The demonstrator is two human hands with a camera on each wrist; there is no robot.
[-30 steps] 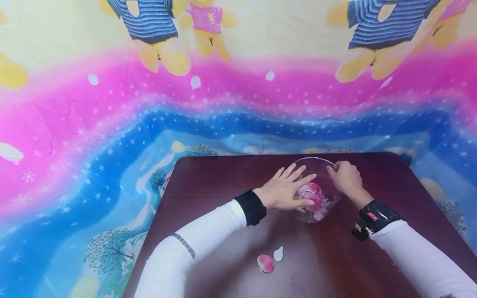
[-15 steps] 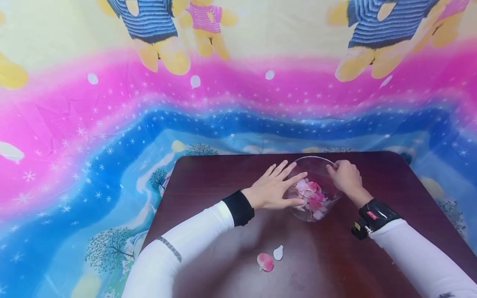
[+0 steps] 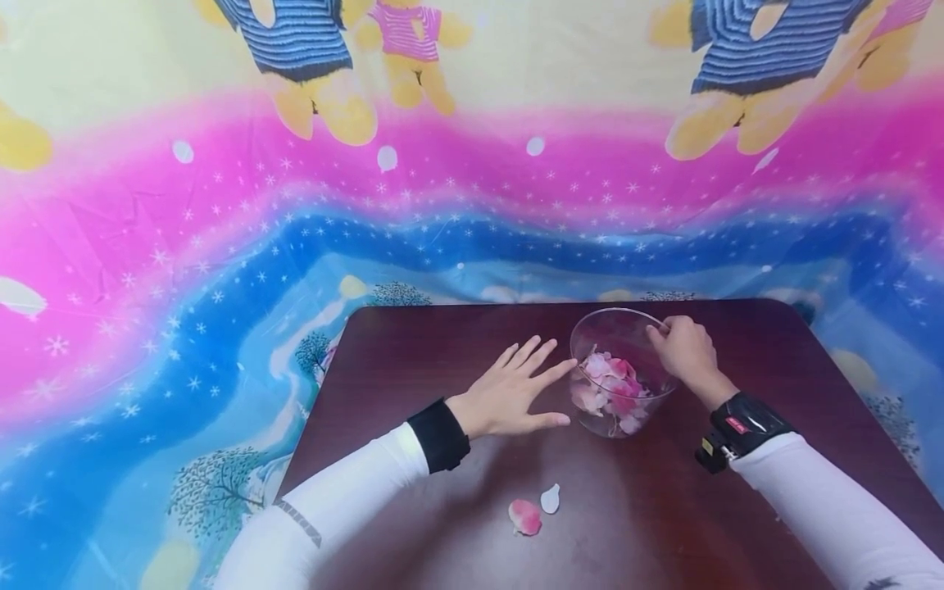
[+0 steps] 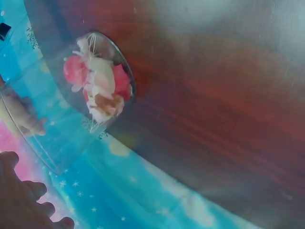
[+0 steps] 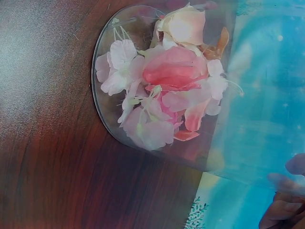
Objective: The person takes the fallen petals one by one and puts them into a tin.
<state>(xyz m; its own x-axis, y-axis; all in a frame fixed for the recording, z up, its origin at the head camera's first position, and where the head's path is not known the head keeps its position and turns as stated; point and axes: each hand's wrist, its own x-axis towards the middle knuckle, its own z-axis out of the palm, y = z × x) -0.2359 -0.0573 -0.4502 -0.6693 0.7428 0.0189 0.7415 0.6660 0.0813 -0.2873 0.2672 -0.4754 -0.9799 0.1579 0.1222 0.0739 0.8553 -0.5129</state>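
On the wrist strap [image 3: 740, 428], writing unreadable.

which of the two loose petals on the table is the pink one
The left one, the larger, rounded petal with a pink blush. The smaller petal just right of it and farther from the person is plain white.

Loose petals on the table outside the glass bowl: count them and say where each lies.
2. A pink petal and a white petal lie side by side near the front edge, below the glass bowl.

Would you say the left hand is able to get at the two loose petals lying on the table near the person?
Probably yes. The left hand rests open on the table, holding nothing, and the loose petals lie just behind it with bare tabletop between.
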